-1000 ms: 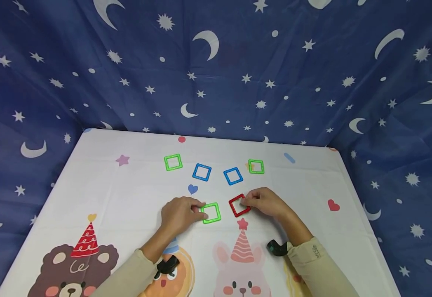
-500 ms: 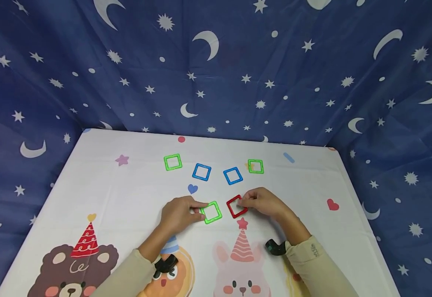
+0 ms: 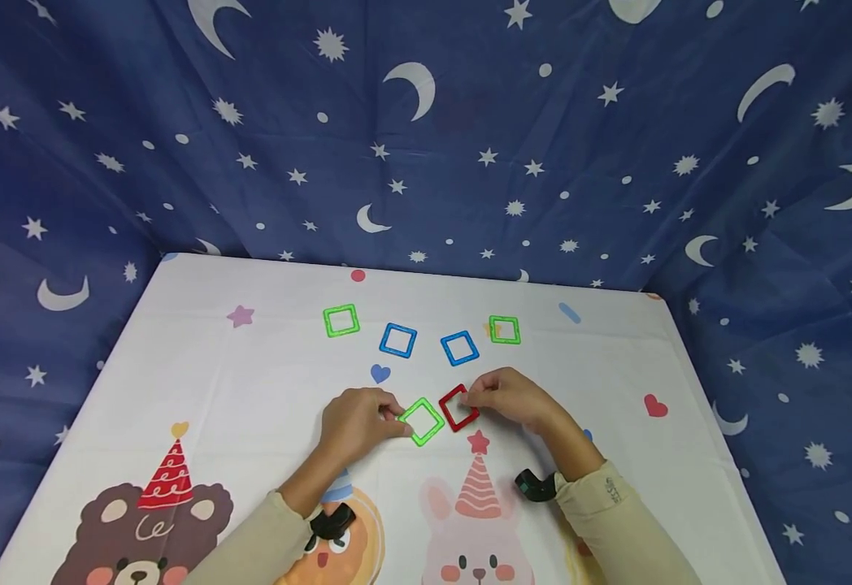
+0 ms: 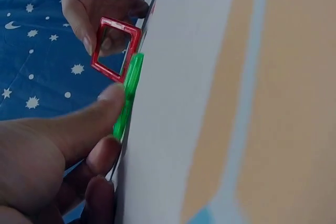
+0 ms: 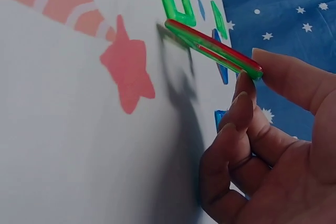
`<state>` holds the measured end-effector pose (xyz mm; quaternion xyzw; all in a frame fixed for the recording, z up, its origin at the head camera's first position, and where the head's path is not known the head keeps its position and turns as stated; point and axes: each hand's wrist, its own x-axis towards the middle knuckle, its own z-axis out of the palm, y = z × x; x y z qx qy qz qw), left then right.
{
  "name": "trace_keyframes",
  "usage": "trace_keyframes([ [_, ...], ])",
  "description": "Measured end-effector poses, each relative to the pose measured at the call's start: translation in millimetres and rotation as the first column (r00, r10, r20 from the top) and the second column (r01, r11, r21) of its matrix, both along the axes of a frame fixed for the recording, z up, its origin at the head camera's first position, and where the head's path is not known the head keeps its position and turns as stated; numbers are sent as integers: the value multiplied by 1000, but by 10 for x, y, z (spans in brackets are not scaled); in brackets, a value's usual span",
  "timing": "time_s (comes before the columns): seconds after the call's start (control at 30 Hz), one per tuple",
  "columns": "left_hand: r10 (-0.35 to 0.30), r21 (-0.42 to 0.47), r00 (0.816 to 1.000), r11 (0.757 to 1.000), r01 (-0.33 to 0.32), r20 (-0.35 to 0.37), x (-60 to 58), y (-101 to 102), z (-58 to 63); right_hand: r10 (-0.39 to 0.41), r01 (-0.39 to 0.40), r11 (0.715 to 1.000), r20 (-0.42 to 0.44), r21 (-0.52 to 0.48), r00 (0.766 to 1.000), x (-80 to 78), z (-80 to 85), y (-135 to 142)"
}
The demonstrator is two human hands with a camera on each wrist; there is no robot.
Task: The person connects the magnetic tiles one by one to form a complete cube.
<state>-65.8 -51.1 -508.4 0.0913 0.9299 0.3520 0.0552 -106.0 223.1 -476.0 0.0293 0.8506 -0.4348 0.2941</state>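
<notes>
My left hand (image 3: 356, 422) pinches a green square frame tile (image 3: 432, 434) at its left corner, between thumb and fingers. My right hand (image 3: 514, 396) pinches a red square frame tile (image 3: 447, 416) by its right side. The two tiles are close together, corner towards side, in the head view. In the left wrist view the green tile (image 4: 131, 85) is nearly edge-on, below the red tile (image 4: 136, 40). A green layer lies along the red tile's underside (image 5: 231, 52) in the right wrist view; whether it is a second tile I cannot tell.
Beyond the hands lie a green tile (image 3: 327, 322) at left, a blue tile (image 3: 385, 337), another blue tile (image 3: 447, 352) and a green tile (image 3: 505, 342) at right. They rest on a white printed tablecloth (image 3: 250, 382). A blue starry curtain (image 3: 455, 203) hangs behind.
The right hand has brought the red tile left, towards the green one. The green tile has turned in the left hand so a corner points right. The tiles behind stay put.
</notes>
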Motion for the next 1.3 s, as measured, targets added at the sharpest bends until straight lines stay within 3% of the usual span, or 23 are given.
trace_keyframes([
  [0.17, -29, 13, 999, 1000, 29, 41, -11, -25, 20, -14, 15, 999, 20, -48, 1000, -38, 5, -6],
  [0.3, -60, -8, 998, 998, 60, 29, -14, -26, 38, -32, 33, 998, 12, -48, 999, -54, 22, -39],
  [0.6, -73, -68, 995, 995, 77, 68, -2, 25, 40, 13, -13, 1000, -38, -16, 999, -57, -6, -161],
  [0.77, -64, -78, 996, 995, 68, 54, -7, 16, 38, 38, -37, 999, -64, 8, 997, -109, 31, -192],
  [1.03, -68, -74, 996, 995, 73, 62, -13, 14, 59, 109, -110, 994, -41, -26, 993, -137, 44, -195],
  [1.3, -63, -65, 996, 996, 67, 65, -11, 11, 57, 119, -120, 992, -36, -28, 992, -141, 31, -217],
])
